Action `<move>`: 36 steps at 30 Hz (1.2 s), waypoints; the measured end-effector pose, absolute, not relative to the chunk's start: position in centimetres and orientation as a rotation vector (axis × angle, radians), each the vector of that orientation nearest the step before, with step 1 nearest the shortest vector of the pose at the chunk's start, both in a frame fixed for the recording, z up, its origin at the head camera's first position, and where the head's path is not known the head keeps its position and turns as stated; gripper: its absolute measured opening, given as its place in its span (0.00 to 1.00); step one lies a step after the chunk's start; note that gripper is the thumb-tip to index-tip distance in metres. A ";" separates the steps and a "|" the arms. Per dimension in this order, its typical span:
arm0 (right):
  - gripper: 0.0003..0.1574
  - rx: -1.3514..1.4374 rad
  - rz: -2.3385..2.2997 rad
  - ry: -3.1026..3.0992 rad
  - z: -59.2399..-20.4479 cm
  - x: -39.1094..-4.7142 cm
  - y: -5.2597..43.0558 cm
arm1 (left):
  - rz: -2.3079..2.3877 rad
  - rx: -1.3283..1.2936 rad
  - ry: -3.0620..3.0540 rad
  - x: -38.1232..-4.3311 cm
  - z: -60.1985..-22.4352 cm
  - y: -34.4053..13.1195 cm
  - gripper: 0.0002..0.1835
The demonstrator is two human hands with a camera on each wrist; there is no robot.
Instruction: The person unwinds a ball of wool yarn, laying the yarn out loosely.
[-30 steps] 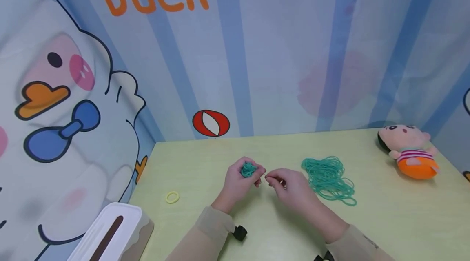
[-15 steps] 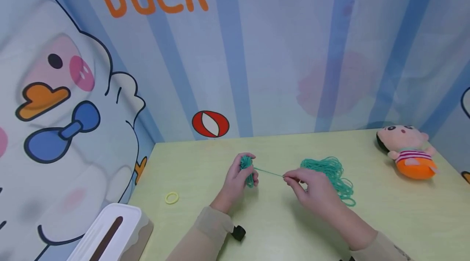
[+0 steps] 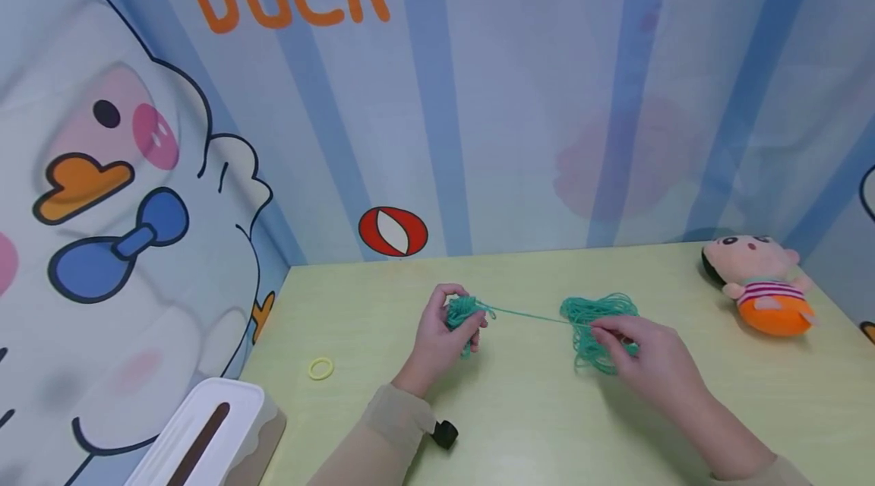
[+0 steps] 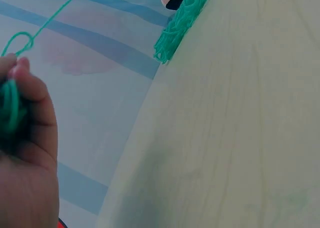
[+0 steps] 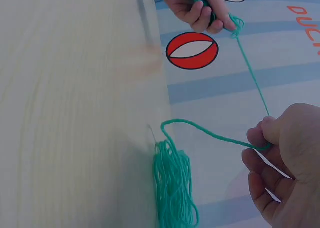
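My left hand (image 3: pixel 437 338) grips a small wound bundle of green yarn (image 3: pixel 462 310) above the table, thumb lying across it. A thin strand (image 3: pixel 522 314) runs taut from this bundle to my right hand (image 3: pixel 659 357), whose thumb and forefinger pinch it. On the table, partly behind the right hand, lies a loose pile of the same yarn (image 3: pixel 595 307). The right wrist view has a slack length (image 5: pixel 215 134) leading from that pile into the pinching fingers. In the left wrist view the bundle (image 4: pixel 12 108) is blurred, with a small loop (image 4: pixel 20 34) standing out above the fingertips.
A yellow ring (image 3: pixel 320 369) lies on the pale table (image 3: pixel 369 296) to the left. At the front left stands a white box with a slot (image 3: pixel 235 395). A plush doll (image 3: pixel 772 285) lies at the far right. A printed duck curtain (image 3: pixel 519 91) borders the table's back.
My right hand has moved away to the right, drawing the strand out longer and now overlapping the pile. The left hand has turned slightly while keeping the bundle; a loop now shows at its top.
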State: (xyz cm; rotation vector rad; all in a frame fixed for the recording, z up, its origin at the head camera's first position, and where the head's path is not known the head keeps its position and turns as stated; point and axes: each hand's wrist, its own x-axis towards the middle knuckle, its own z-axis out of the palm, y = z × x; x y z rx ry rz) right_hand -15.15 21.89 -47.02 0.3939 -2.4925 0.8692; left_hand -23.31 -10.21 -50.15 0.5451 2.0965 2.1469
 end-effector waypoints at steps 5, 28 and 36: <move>0.10 0.345 0.834 -2.511 -47.6 -15.1 24.0 | 2.077 0.547 2.225 -23.3 -50.1 -10.3 0.22; 0.10 0.135 0.794 -3.008 -49.0 -16.8 29.4 | 2.218 0.478 2.178 -23.4 -50.3 -10.2 0.13; 0.09 0.240 0.822 -2.840 -48.4 -17.0 24.2 | 2.009 0.440 2.272 -22.9 -49.8 -9.9 0.22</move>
